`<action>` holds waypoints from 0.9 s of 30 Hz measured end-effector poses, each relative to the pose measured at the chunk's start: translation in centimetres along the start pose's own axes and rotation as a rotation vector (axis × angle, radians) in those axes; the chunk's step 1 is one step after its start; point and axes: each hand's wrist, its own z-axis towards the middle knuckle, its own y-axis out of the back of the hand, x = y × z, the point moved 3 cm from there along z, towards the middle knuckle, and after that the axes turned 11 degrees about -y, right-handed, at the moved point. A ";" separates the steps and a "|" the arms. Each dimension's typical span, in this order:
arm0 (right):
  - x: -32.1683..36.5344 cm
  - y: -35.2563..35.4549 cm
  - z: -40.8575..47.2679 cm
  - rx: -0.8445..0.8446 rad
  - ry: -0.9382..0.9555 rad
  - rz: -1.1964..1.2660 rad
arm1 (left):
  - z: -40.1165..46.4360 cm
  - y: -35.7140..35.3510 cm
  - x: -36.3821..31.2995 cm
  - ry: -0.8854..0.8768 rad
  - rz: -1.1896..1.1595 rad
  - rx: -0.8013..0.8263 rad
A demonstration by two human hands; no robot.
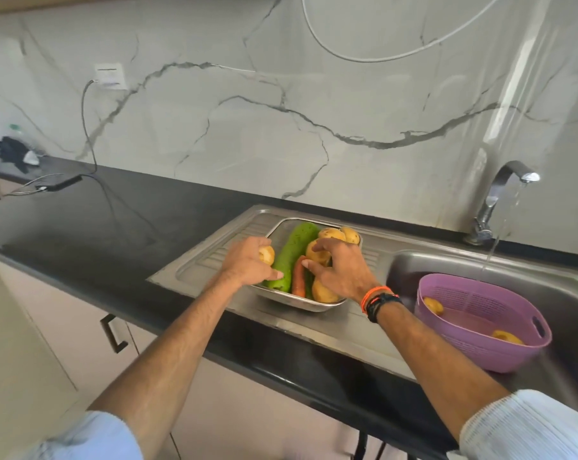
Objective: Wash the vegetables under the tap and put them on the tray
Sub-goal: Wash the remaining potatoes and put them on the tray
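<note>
Steel tray (274,295) on the bench's draining board holds vegetables; left hand (247,262) grasps a potato (267,254), right hand (339,272) grasps another (317,254). Piled potatoes (339,234) could roll off if nudged.

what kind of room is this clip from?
Most likely a home kitchen: a steel sink with a running tap, a dark counter over cabinets, and a tray of vegetables on the drainboard.

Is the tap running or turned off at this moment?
Running: a stream of water falls from the tap spout into the purple basket in the sink.
</note>
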 end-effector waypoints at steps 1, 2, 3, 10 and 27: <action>0.1 -0.1 -0.1 -0.005 0.001 0.006 | -0.3 0.0 0.2 -0.007 -0.002 -0.005; 0.0 -0.2 -0.2 -0.007 0.004 0.009 | -0.6 0.0 0.4 -0.006 -0.015 -0.020; 0.0 -0.3 -0.3 -0.009 0.009 0.011 | -0.7 0.0 0.5 -0.004 -0.027 -0.041; -0.3 0.3 -0.9 -0.003 -0.043 0.060 | -1.2 0.2 0.1 0.031 -0.006 -0.037; -13.0 10.8 -6.2 -0.093 -0.244 0.085 | -0.9 -9.9 -16.4 -0.277 -0.242 0.028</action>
